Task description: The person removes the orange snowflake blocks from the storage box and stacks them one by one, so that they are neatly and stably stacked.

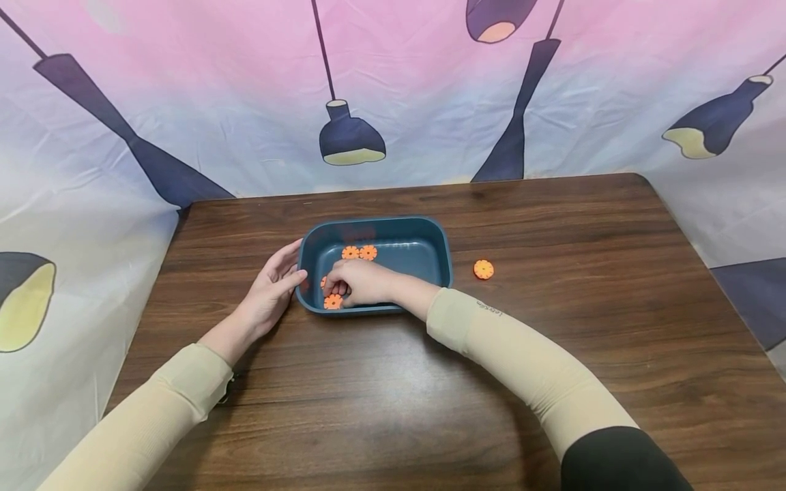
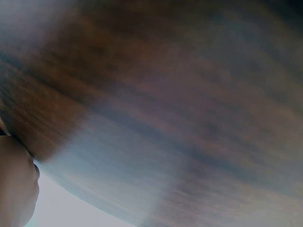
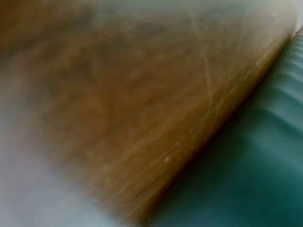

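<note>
Apparently, the dark-blue tub (image 1: pixel 405 256) risked a jolt across the wooden table (image 1: pixel 344 423) had the right hand (image 1: pixel 364 281), its wrist slanting over the near rim, caught that edge; flat orange discs (image 1: pixel 333 302) could also have slipped from a shallow pinch. A relaxed left hand (image 1: pixel 267 293) touched the tub's left end. Inside, the right fingers curled downward beside two discs; whether they pinched one could not be told. A loose disc (image 1: pixel 484 269) lay on the table, right of the tub; beyond, an orange pair (image 1: pixel 368 253) sat near the far wall.
</note>
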A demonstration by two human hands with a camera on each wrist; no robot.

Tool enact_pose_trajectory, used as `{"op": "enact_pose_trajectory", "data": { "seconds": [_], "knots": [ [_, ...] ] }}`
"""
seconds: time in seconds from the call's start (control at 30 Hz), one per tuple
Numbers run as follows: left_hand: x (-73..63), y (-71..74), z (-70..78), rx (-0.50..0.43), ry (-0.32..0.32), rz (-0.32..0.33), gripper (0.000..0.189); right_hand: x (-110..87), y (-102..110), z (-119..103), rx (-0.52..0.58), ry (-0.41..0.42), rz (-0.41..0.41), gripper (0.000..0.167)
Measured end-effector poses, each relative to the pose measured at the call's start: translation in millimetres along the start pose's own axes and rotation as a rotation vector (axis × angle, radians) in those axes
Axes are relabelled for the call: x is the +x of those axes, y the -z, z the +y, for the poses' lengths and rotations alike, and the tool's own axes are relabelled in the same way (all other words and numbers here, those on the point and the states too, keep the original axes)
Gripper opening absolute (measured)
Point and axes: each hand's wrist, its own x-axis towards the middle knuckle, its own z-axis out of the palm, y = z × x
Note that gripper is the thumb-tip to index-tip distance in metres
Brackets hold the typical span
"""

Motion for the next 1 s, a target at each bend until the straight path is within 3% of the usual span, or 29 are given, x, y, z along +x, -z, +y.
{"op": "enact_pose_trajectory", "data": {
  "seconds": [0.3, 0.53, 1.0],
  "knots": [
    [1.2, -0.1, 0.9, 0.000, 0.005, 0.009, 0.058, 0.8, 0.6, 1.0, 0.005, 0.003, 0.006, 0.024],
    [1.8, 0.3, -0.1, -0.006, -0.002, 0.010, 0.058, -3.2, 5.0, 2.3, 0.084, -0.003, 0.011, 0.016],
    [0.3, -0.1, -0.4, -0.018, 0.001, 0.010, 0.058, -26.4, 33.0, 3.0, 0.120, -0.031, 0.063, 0.008]
  ]
}}
